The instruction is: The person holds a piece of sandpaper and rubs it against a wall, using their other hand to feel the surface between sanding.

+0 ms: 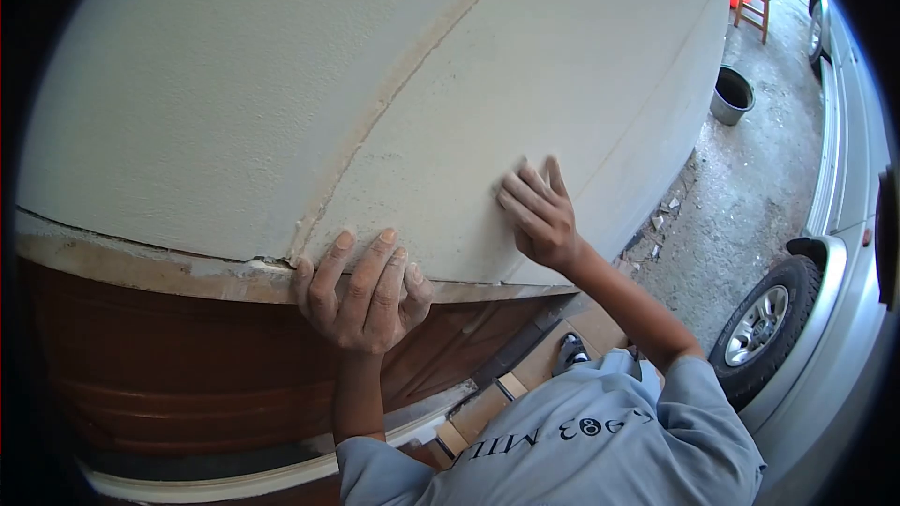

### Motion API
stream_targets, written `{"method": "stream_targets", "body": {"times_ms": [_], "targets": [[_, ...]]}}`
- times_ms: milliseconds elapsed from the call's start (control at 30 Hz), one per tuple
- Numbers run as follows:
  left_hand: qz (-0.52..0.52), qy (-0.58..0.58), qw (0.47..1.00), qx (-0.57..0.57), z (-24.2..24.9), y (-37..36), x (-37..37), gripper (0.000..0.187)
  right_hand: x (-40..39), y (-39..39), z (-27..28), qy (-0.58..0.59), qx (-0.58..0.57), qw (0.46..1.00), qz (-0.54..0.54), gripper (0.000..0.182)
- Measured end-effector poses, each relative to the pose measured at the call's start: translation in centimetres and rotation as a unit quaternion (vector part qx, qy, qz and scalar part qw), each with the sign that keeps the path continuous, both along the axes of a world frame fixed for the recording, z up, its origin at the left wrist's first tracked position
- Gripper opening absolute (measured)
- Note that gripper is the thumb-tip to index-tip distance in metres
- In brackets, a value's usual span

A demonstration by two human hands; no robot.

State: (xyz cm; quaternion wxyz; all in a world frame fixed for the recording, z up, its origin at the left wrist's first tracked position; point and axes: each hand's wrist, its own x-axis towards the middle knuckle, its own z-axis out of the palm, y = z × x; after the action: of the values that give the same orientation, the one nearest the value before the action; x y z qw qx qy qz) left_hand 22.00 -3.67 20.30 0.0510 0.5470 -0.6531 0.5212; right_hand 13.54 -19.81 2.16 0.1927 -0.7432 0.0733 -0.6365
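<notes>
So the big off-white, smooth-faced panel (pixel 562 47) is filling most of the view, sitting right in front of the person, above some reddish-brown panelling (pixel 187 347). It's looking stiff and firmly set, probably way too heavy to shift by hand, so tbh nobody's lifting that thing. The left hand (pixel 361 295) is resting at the lower edge, fingers bent and loosely spread, not closing around anything. That pale, scuffed edge strip (pixel 141 267) is seeming like the best spot for steadying. The right hand (pixel 548 225) is working at the panel's face, fingers partly curled and kinda blurry; can't tell whether it's pinching something thin underneath. Both hands are looking dusty, so I'm guessing the surface is feeling a bit slippery. The rough, cracked tan seam (pixel 380 109) is looking like the fragile bit, likely crumbling under hard pressure, so flat fingers and light contact are making more sense there.
</notes>
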Motion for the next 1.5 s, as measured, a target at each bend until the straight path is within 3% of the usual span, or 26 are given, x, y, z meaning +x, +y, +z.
{"method": "stream_targets", "body": {"times_ms": [133, 233, 333, 433, 533, 567, 600, 700, 800, 967, 1067, 1167, 1267, 1367, 1467, 1500], "targets": [[-0.007, -0.002, 1.0, 0.007, 0.2, -0.3, -0.1, 0.012, -0.4, -2.5, 11.8, -0.021, -0.065, 0.997, 0.043, 0.052], [0.0, -0.001, 1.0, 0.01, 0.1, -0.1, -0.2, 0.012, -0.2, -1.9, 8.3, 0.002, -0.056, 0.998, 0.03, 0.048], [0.002, -0.001, 1.0, -0.001, 0.1, -0.2, 0.0, 0.012, -0.6, 0.3, -3.8, 0.052, -0.021, 0.998, 0.027, 0.043], [0.002, -0.003, 1.0, -0.004, 0.0, -0.1, 0.1, 0.012, -0.7, -0.3, -1.9, 0.058, -0.051, 0.996, 0.039, 0.042], [-0.004, -0.005, 1.0, -0.001, 0.2, -0.4, -0.1, 0.012, -0.1, 0.3, 7.2, 0.021, -0.081, 0.995, 0.052, 0.041], [-0.006, -0.005, 1.0, 0.003, 0.2, -0.4, -0.3, 0.013, 0.3, 0.4, 7.9, 0.015, -0.084, 0.995, 0.053, 0.04], [-0.004, -0.001, 1.0, 0.008, 0.1, -0.1, -0.4, 0.012, 0.4, 0.6, 8.1, 0.007, -0.085, 0.995, 0.052, 0.04], [-0.006, -0.001, 1.0, -0.001, 0.0, -0.2, -0.1, 0.012, -0.1, 1.1, -1.6, 0.039, -0.051, 0.997, 0.053, 0.036], [-0.001, 0.0, 1.0, -0.013, -0.1, -0.3, 0.1, 0.013, -0.6, 1.3, -5.4, 0.057, -0.017, 0.998, 0.022, 0.034], [0.012, 0.007, 1.0, -0.006, 0.3, -0.4, -0.5, 0.011, 0.4, 0.9, 11.0, -0.019, -0.051, 0.996, 0.071, 0.045], [-0.01, 0.002, 1.0, 0.001, 0.3, -0.5, -0.5, 0.014, 0.3, 1.0, 7.9, -0.006, -0.048, 0.997, 0.059, 0.042], [-0.015, 0.0, 1.0, -0.004, 0.2, -0.3, -0.3, 0.012, -0.8, 1.3, -3.3, 0.068, -0.001, 0.998, 0.014, 0.041], [-0.009, 0.002, 1.0, -0.004, 0.2, -0.3, -0.4, 0.012, -0.6, 0.5, 0.6, 0.051, -0.008, 0.998, 0.023, 0.043], [-0.001, 0.005, 1.0, -0.001, 0.3, -0.5, -0.5, 0.011, -0.7, 0.0, 10.8, 0.005, -0.022, 0.999, 0.044, 0.049], [-0.001, 0.006, 1.0, 0.003, 0.2, -0.2, -0.6, 0.011, -0.1, -0.2, 9.3, -0.011, -0.037, 0.998, 0.05, 0.048], [-0.004, 0.003, 1.0, -0.003, 0.2, -0.4, -0.4, 0.011, -0.2, -0.2, 6.3, -0.004, -0.03, 0.998, 0.047, 0.047]]}}
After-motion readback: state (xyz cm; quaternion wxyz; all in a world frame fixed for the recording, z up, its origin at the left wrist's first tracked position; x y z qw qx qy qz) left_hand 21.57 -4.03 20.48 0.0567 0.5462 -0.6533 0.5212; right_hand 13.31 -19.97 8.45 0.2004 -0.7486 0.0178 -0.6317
